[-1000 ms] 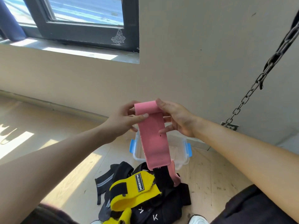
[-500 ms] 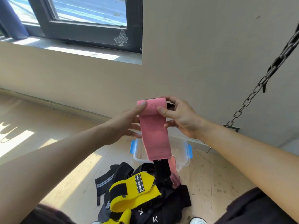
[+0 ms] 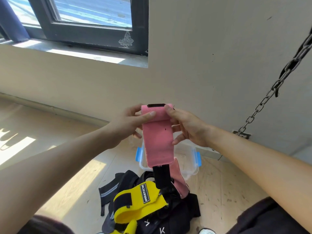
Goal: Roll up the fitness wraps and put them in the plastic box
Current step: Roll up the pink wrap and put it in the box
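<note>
Pink elastic fabric, a fitness wrap point(image 3: 157, 137), is held up in the air in front of the wall, its top end turned over into a small roll with a black strip showing along the upper edge. The left hand point(image 3: 130, 125) pinches the roll's left end, thumb laid across the front and fingers curled behind. The right hand point(image 3: 187, 129) grips the right end the same way, thumb on top and the lower fingers bent against the fabric's edge. The unrolled length hangs straight down and ends in a black fastening tab point(image 3: 161, 174).

Directly below and behind the hanging part, the clear plastic box point(image 3: 192, 166) with blue clips point(image 3: 198, 158) stands open on the wooden floor point(image 3: 228, 191), close to the foot of the wall. Just in front of it lies a heap of black wraps point(image 3: 182, 208), with a yellow wrap point(image 3: 141, 205) curled on top and a second pink wrap point(image 3: 179, 181) draped from the box's near edge onto the heap. A black wrap with grey stripes point(image 3: 108, 193) lies at the heap's left side.

A metal chain point(image 3: 270, 93) slants down to a wall bracket on the right, and a dark-framed window point(image 3: 87, 22) sits at the upper left.
</note>
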A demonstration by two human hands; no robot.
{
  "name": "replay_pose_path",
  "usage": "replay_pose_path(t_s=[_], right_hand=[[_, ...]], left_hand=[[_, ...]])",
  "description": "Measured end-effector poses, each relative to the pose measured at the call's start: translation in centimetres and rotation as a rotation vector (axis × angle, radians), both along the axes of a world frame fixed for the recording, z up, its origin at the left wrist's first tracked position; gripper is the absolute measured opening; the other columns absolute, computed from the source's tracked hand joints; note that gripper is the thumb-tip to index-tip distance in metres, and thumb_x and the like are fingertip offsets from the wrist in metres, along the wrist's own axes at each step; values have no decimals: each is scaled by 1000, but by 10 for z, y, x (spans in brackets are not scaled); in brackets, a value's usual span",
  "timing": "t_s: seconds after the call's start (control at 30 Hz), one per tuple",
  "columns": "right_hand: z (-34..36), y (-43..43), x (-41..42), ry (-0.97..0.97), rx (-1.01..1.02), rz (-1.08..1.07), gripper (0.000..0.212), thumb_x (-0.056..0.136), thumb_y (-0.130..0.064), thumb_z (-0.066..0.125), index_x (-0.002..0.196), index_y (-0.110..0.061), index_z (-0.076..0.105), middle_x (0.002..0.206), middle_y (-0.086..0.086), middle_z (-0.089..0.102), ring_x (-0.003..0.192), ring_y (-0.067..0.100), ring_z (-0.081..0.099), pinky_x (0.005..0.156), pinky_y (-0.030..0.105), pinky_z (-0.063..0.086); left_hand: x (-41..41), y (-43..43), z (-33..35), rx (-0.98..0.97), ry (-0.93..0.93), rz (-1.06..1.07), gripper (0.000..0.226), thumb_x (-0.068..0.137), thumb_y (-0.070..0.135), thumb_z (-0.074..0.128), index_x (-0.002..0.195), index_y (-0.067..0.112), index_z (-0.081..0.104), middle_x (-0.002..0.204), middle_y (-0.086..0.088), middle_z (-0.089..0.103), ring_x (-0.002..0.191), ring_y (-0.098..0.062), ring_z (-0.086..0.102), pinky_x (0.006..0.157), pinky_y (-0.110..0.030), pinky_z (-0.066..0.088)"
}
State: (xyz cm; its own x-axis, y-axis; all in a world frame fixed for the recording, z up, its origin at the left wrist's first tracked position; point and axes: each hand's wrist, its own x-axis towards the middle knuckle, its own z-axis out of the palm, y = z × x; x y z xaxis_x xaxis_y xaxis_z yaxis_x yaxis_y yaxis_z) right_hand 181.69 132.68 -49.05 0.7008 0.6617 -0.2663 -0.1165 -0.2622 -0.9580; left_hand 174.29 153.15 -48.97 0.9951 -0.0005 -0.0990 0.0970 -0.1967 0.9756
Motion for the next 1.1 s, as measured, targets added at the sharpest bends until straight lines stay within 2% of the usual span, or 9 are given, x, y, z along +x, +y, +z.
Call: replay_pose_path(t_s=[0.17, 0.3, 0.4, 0.53, 0.73, 0.83, 0.9, 1.0, 1.1], right_hand=[[3, -1, -2, -65, 41, -23, 56, 88, -61, 58, 124, -19, 68, 122, 17, 67, 91, 24, 68, 57, 32, 57], [6, -7, 2, -95, 115, 19, 47, 92, -49, 62, 129, -20, 65, 119, 19, 66, 94, 25, 66, 60, 34, 57], [9, -11, 4, -98, 182, 15, 44, 92, -38, 65, 133, -20, 61, 112, 9, 65, 96, 20, 65, 62, 35, 58], [11, -15, 7, -166, 238, -18, 37, 95, -16, 67, 131, -14, 58, 96, -4, 65, 86, 9, 63, 60, 32, 52], [12, -12, 7, -284, 213, 2, 49, 91, -2, 70, 134, -21, 58, 103, 4, 63, 87, 12, 65, 63, 28, 53], [16, -15, 8, -234, 192, 7, 50, 91, -11, 73, 135, -27, 58, 116, 11, 64, 102, 18, 70, 67, 38, 60], [19, -15, 8, -180, 155, 35, 43, 92, -36, 69, 133, -31, 59, 124, 11, 64, 109, 26, 69, 67, 41, 61], [20, -11, 5, -117, 114, 19, 56, 87, -66, 55, 130, -31, 62, 126, 12, 66, 109, 38, 68, 67, 43, 61], [19, -9, 6, -170, 150, -48, 52, 84, -58, 65, 125, -26, 65, 120, 14, 69, 101, 33, 70, 59, 38, 60]], left_hand=[[-4, -2, 0, 9, -126, -21, 36, 95, 30, 66, 131, 26, 62, 111, 1, 77, 99, -12, 73, 63, -24, 56], [-5, -4, 2, -69, -51, -72, 38, 95, 46, 66, 132, 38, 62, 120, 4, 73, 109, -17, 71, 76, -36, 61], [-4, -5, 1, -113, 104, -149, 48, 86, 68, 49, 125, 45, 67, 121, -2, 73, 108, -25, 70, 79, -41, 59], [0, -5, 8, -122, 119, -103, 75, 81, 82, 41, 125, 27, 68, 117, -17, 71, 92, -26, 67, 67, -35, 55], [3, -4, 13, -35, 18, 20, 32, 97, 54, 57, 112, 31, 74, 88, 0, 70, 76, -20, 63, 53, -25, 45], [2, -1, 17, -73, -38, 23, 42, 87, 45, 73, 123, 23, 68, 94, -4, 72, 76, -19, 66, 52, -24, 44], [1, -2, 18, -94, -85, 22, 48, 82, 36, 81, 124, 20, 64, 97, -5, 75, 81, -18, 69, 52, -23, 48], [1, -4, 16, -67, -173, 32, 49, 75, 23, 84, 120, 26, 63, 108, -9, 75, 84, -18, 70, 53, -25, 51], [-1, -9, 10, -19, -244, 36, 52, 78, 10, 86, 119, 29, 60, 116, -15, 70, 87, -30, 71, 57, -29, 55]])
